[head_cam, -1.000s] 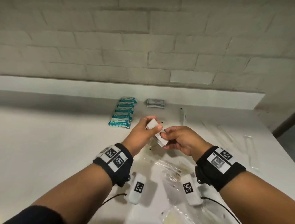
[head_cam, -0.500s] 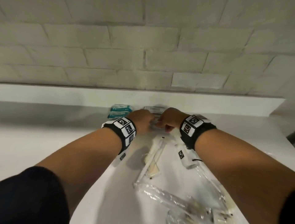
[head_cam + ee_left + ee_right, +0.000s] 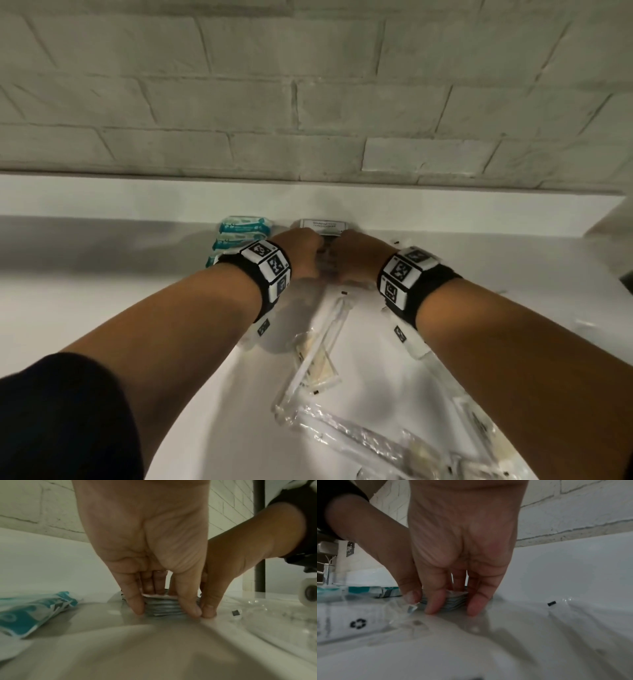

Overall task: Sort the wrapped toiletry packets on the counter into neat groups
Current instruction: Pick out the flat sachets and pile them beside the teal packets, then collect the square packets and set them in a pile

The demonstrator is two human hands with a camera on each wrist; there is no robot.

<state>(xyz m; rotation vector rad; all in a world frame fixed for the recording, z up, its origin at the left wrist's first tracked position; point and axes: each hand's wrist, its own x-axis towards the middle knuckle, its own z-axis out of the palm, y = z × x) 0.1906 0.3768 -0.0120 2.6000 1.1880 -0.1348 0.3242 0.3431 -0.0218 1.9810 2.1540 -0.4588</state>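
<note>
- The step in hand looks like squaring up a small stack of flat packets [image 3: 161,606] at the far edge of the counter [image 3: 102,308], close to the low white ledge under the brick wall [image 3: 308,102].
- The left hand [image 3: 301,251] grips the stack from its left side: in the left wrist view a finger and the thumb [image 3: 187,601] reach down to the counter on either side of the near edge, and other fingers rest on top.
- The right hand [image 3: 356,255] grips the same stack from the right, fingers curled down round it with the tips on the counter; its thumb [image 3: 411,596] touches the left thumb.
- The stack sits flat on the counter between the two hands. A white printed packet [image 3: 323,226] shows just beyond the knuckles; I cannot tell whether it tops this stack or lies behind it.
- The teal packs [image 3: 239,233] already lie in a row just left of the stack, apart from it.
- To do this well, I judge that both hands should press inward evenly and tap the edges flush, with a light hold on top so that the thin packets do not fan out or slide.
- The stack wants a clear gap from the teal row so the groups read as separate.
- The hands should lift straight up on release; a sideways drag would likely skew the top packets.
- Loose clear wrappers [image 3: 318,346] with long thin items lie unsorted in the near middle and near right, one of them just beside the right thumb, so much of the sorting seems left.
</note>
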